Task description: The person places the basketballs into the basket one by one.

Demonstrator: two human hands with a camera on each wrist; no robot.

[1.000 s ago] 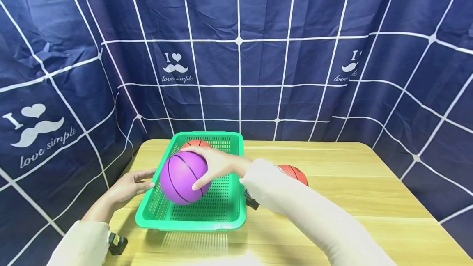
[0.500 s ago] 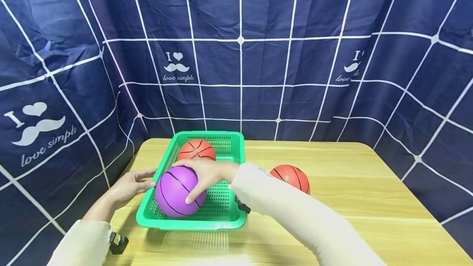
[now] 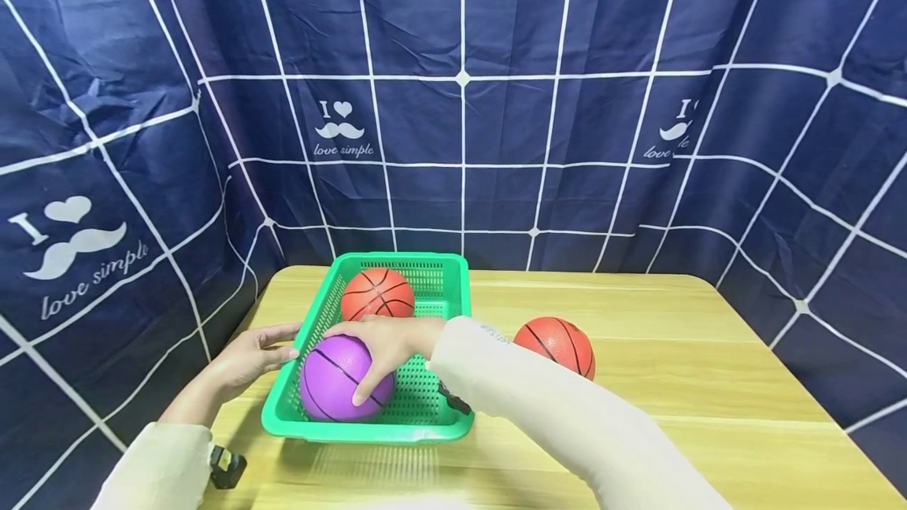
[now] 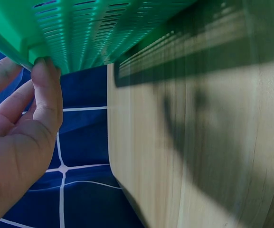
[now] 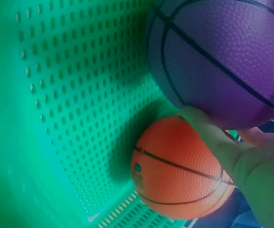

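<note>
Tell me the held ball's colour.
The held ball is purple with black lines, best seen in the head view.

Inside the basket [image 3: 368, 432], the orange ball [image 3: 378, 292] leaves room rightward.

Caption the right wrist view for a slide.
The right hand grips a purple ball near an orange ball in a green basket.

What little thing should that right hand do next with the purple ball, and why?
Probably loosen its fingers slowly: the right hand holds the purple ball down inside the basket, and the left hand touches the rim. Whether the ball rests on the bottom is hard to tell, so a gentle release seems wise.
</note>
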